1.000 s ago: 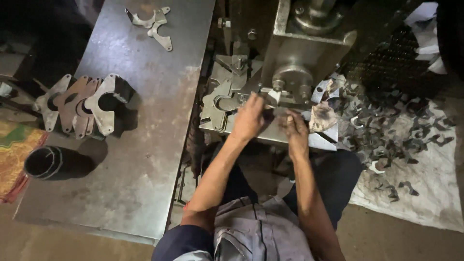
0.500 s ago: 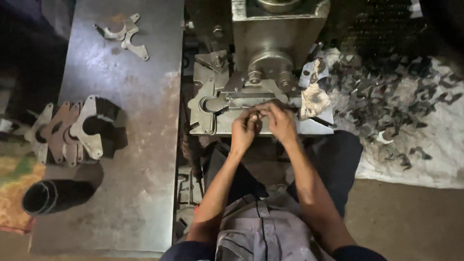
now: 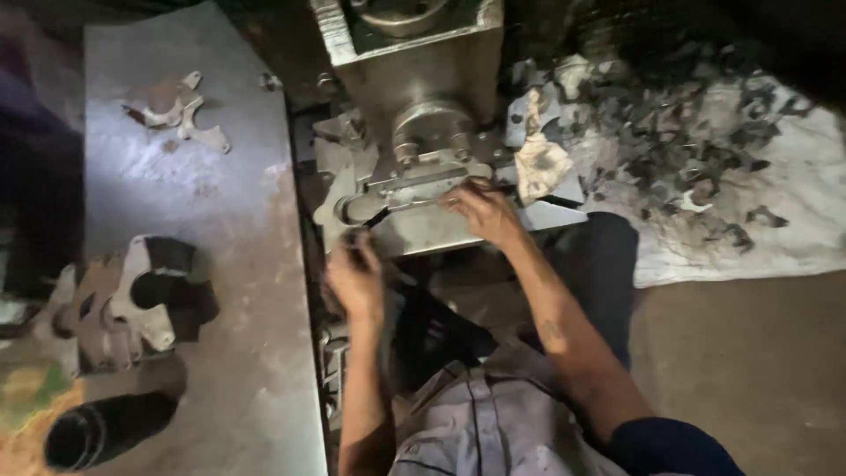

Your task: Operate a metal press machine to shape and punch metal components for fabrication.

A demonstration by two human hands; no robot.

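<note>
Head view: right hand (image 3: 480, 211) fingers rest on flat metal blank (image 3: 414, 189) at press (image 3: 414, 79), centre frame. Left hand (image 3: 354, 280) below, grip unclear. Stamped plates (image 3: 132, 300) lower left on table (image 3: 238, 264); scrap (image 3: 696, 150) upper right; rag (image 3: 538, 163) beside press.

Head view, steeply down, near press (image 3: 414, 132)

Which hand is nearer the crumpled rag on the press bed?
Right. The right hand rests on the press bed just left of the crumpled rag; the left hand is lower, off the bed's front edge.
</note>
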